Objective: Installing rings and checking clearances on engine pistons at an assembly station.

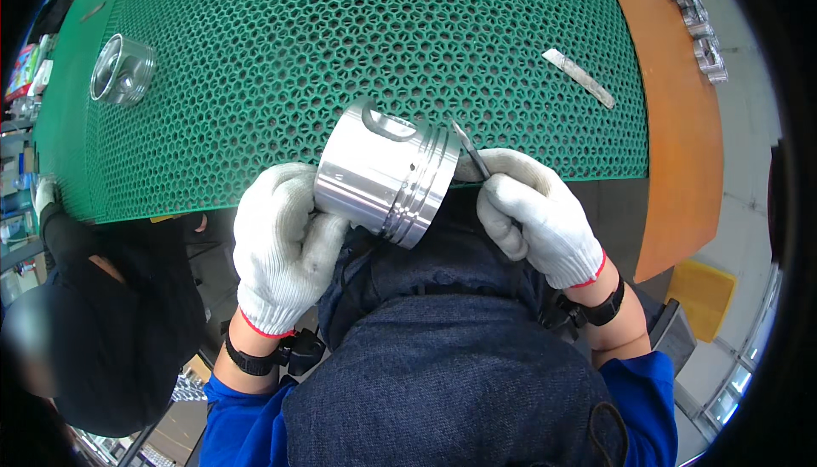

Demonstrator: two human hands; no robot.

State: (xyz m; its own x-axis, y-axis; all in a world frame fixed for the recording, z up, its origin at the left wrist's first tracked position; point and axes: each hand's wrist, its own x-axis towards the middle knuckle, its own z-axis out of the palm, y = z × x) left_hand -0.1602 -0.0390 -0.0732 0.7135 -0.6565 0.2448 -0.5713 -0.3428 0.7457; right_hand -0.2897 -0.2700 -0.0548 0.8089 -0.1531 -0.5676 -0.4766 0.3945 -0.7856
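Observation:
A shiny metal piston (385,176) is tilted on its side near the mat's front edge, its ring grooves toward the right. My left hand (285,241), in a white knit glove, grips its left end with the thumb underneath. Between the thumb and fingers of my right hand (532,212), also gloved in white, is a slim pointed metal scraper (471,150). Its tip points up and left, close beside the grooved end; whether it touches the piston I cannot tell. Part of the right fingers reaches behind the piston's edge.
A green honeycomb mat (340,33) covers the table. Another piston (124,69) stands at the far left; a flat pale strip (579,78) lies at right. Several metal parts (694,24) line the brown board's (681,143) outer edge. A person in dark clothes (111,322) sits to my left.

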